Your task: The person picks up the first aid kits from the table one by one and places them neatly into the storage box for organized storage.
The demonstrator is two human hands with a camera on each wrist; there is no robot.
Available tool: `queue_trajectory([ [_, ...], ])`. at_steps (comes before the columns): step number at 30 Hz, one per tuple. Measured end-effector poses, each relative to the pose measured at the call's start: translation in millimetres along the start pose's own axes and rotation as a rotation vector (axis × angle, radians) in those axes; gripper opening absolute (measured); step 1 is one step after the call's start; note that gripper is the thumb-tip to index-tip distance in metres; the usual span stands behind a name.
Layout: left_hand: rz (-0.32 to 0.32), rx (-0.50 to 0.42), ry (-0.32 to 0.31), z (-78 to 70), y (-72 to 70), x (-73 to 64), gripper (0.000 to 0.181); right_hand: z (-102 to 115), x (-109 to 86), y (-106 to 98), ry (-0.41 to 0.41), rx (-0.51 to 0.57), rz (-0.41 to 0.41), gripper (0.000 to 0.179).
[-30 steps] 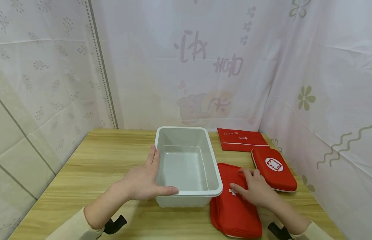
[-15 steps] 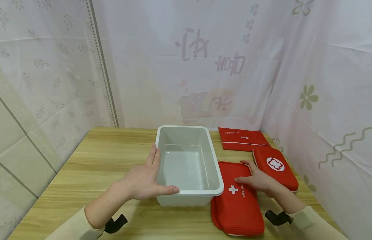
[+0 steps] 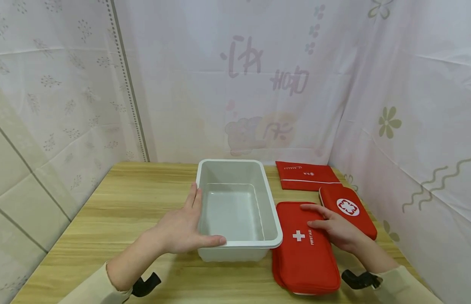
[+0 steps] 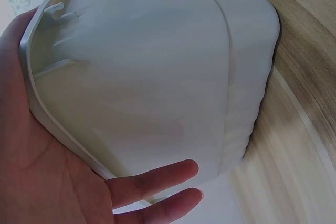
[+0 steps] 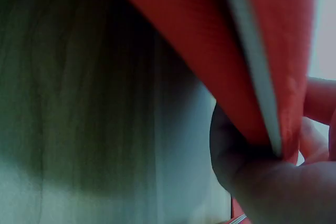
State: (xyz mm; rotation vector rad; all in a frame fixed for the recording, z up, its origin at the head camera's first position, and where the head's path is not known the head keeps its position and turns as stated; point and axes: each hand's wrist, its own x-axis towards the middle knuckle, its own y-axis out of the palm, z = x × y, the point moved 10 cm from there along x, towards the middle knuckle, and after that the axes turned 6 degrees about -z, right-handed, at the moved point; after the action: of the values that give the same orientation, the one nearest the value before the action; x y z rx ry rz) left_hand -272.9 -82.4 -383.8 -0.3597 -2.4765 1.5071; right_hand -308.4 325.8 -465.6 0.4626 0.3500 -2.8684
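Note:
My left hand (image 3: 180,228) lies against the near left corner of a pale grey plastic bin (image 3: 241,252). The thumb rests along the front rim, and the straight fingers reach along the left side. In the left wrist view, two extended fingers (image 4: 157,182) lie beside the bin's outer wall (image 4: 157,87). To the bin's right, my right hand (image 3: 339,230) pinches the right edge of a red first aid pouch (image 3: 305,266) with a white cross. The right wrist view shows the pouch's edge and pale zip (image 5: 252,56) between fingers and thumb, angled over the table.
Behind the right hand lies a red hard case (image 3: 361,226) with a round white emblem. A flat red pouch (image 3: 309,175) with a white line lies at the back right. Wooden tabletop (image 3: 144,190) stretches left of the bin, and printed curtains (image 3: 205,84) hang behind.
My right hand has moved from the pouch's top to its right edge and taken hold of it. The pouch has shifted slightly right and away from me. The left hand and bin stay put.

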Motion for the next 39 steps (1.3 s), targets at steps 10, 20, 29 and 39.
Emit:
queue_trajectory([
  [10, -0.004, -0.005, 0.004, -0.9, -0.7, -0.4, 0.155, -5.4, 0.3, -10.5, 0.025, -0.001, -0.098, 0.071],
  [20, 0.000, -0.002, 0.003, -1.1, -0.6, -0.9, 0.155, 9.9, -3.7, -27.1, -0.005, 0.024, -0.136, 0.067],
  [29, 0.002, -0.002, 0.003, -0.8, -0.4, -0.8, 0.155, 31.2, -13.7, -50.5, -0.033, 0.116, -0.145, 0.058],
  [39, 0.007, -0.013, -0.003, -0.5, 0.3, -1.0, 0.154, 58.5, -23.2, -72.0, -0.104, 0.164, -0.133, 0.053],
])
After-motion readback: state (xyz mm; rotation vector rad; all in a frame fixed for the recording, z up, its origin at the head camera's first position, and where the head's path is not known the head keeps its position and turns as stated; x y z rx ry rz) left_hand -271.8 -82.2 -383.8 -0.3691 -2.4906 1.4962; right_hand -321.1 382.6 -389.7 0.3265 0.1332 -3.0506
